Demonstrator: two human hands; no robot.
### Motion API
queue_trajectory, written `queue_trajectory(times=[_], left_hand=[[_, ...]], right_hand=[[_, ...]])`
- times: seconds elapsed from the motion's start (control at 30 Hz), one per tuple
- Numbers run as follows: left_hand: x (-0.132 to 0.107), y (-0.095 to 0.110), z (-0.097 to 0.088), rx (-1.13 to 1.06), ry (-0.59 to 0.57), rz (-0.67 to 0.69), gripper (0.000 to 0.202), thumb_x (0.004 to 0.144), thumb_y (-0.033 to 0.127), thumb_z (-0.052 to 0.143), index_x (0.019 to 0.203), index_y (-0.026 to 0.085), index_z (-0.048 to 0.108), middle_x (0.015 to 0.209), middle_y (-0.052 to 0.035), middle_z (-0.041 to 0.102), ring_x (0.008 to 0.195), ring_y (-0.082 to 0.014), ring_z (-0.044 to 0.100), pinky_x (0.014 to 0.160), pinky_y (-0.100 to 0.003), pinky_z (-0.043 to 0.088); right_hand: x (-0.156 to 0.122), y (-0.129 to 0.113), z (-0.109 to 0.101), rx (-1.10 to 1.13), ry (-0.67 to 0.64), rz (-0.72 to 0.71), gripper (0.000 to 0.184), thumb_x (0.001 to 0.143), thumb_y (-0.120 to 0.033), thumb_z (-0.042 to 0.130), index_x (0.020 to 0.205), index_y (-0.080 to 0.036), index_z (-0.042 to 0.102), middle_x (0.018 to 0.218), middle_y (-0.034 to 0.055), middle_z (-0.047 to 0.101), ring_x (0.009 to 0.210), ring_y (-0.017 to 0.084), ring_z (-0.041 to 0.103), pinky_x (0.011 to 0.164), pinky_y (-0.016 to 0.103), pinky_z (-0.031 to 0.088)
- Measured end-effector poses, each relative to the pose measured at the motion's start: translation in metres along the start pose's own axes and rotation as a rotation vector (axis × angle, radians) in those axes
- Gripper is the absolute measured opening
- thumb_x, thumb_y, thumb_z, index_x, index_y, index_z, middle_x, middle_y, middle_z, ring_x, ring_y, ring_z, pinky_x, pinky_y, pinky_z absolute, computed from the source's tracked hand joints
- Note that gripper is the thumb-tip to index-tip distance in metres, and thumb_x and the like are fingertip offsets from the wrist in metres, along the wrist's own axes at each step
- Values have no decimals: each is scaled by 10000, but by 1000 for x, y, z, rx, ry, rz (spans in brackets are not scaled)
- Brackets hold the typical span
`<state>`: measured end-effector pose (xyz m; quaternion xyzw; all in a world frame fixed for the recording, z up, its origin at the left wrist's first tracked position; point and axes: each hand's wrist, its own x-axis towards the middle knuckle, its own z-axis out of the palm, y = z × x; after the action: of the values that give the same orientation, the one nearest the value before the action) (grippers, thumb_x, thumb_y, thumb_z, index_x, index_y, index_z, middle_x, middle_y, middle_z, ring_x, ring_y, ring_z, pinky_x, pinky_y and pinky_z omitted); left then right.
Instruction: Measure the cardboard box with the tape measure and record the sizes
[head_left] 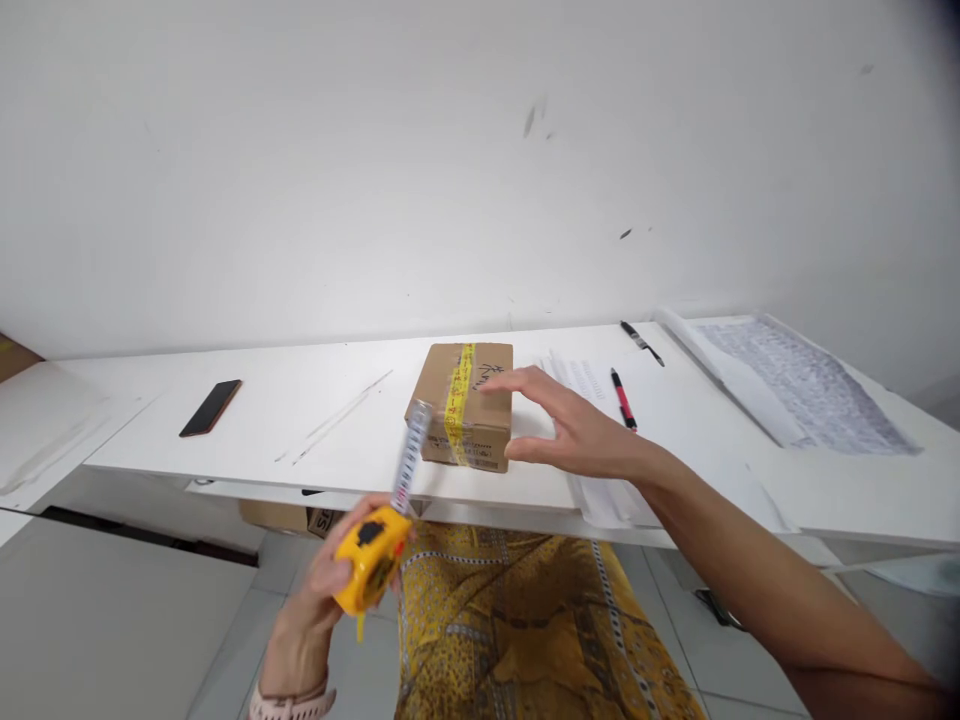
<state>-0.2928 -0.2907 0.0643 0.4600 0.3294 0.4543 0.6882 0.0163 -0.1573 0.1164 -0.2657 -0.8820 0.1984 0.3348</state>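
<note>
A small cardboard box [480, 395] with a yellow tape strip across its top sits near the front edge of the white table [315, 420]. My right hand [574, 430] reaches in from the right with fingers spread around the box's right side, just touching or very close to it. Below the table edge, my left hand [330, 580] grips a yellow tape measure [371, 565]. A short length of its blade [412, 450] sticks up toward the box.
A black phone [211, 407] lies at the table's left. Papers [600, 400], a red pen [622, 398] and a black pen [641, 342] lie right of the box. A large printed sheet [802, 385] covers the far right. Another cardboard box [292, 516] stands under the table.
</note>
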Motion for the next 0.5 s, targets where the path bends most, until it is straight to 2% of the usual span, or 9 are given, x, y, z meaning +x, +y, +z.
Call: queue_trajectory(times=[0.07,0.1,0.17,0.2,0.3,0.4,0.5], left_hand=[[9,1,-10,-10,220,174,638,666,504,777,1211,216,616,1085,-93,679,686,-214,688,611,-310,551],[17,2,-14,-15,333,257,592,674,489,769,1175,206,633,1070,-90,696,735,-239,707,688,-343,564],[37,1,-21,-54,504,381,499,684,477,750,1081,185,669,1018,-89,731,903,-294,716,891,-415,533],[48,-2,-23,-80,553,405,470,694,481,734,1046,175,681,1007,-96,743,990,-316,702,972,-441,492],[78,-10,-24,-147,574,352,470,711,508,691,1004,142,703,1011,-134,760,1103,-347,665,1073,-483,402],[96,-13,-19,-199,514,307,453,704,499,695,994,150,707,987,-134,769,1060,-345,685,1049,-510,420],[104,-4,-13,-208,475,357,413,718,470,694,1005,173,696,979,-120,772,1041,-339,693,1024,-521,437]], right_hand=[[5,21,13,-150,-12,-41,798,800,-648,637,1467,-299,371,1509,118,429,1390,335,378,1109,531,327],[7,30,21,-222,-30,-55,858,778,-668,650,1489,-301,341,1550,119,374,1427,345,324,1139,555,272],[10,43,33,-321,-36,-73,833,793,-673,629,1482,-289,359,1559,120,368,1437,331,319,1160,558,226],[12,47,38,-348,-20,-80,780,818,-664,606,1462,-281,390,1545,118,395,1427,317,343,1157,548,230],[19,50,45,-379,35,-83,631,883,-628,540,1393,-262,479,1494,105,475,1380,289,416,1109,513,305],[31,49,40,-381,50,-63,548,909,-576,524,1346,-246,535,1456,103,523,1332,294,468,1053,494,366],[50,52,26,-332,59,8,484,924,-527,508,1306,-238,579,1371,99,600,1244,304,533,1021,503,390]])
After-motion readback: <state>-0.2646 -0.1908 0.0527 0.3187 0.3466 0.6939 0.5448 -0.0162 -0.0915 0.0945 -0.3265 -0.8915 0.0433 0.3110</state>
